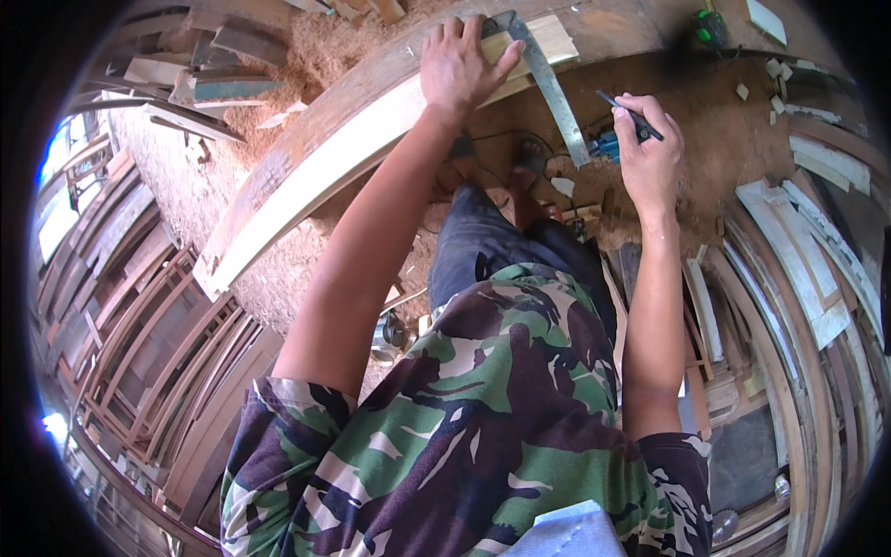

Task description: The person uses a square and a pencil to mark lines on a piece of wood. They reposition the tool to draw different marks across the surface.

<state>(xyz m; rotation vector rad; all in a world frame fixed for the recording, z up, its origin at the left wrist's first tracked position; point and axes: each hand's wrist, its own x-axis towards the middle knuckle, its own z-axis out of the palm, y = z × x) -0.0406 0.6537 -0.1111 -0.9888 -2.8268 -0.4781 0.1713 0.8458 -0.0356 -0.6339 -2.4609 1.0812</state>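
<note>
My left hand (461, 74) rests on a long pale wooden board (357, 130) near its right end. Its fingers lie over the corner of a metal carpenter's square (554, 97), with the thumb stretched toward the blade. That blade crosses the board and juts out past its near edge, toward me. To the right of the square, my right hand (650, 148) is raised clear of the board. A slim dark pen (640, 123) is pinched in its fingers, tip pointing up and left toward the blade.
The board lies along a brown work surface (622, 32). A green tape measure (710, 28) sits at the far right. Below is a blue tool (605, 146) on the sawdust-covered floor. Stacked timber (139, 334) lines the left, with more wood pieces (803, 251) at right.
</note>
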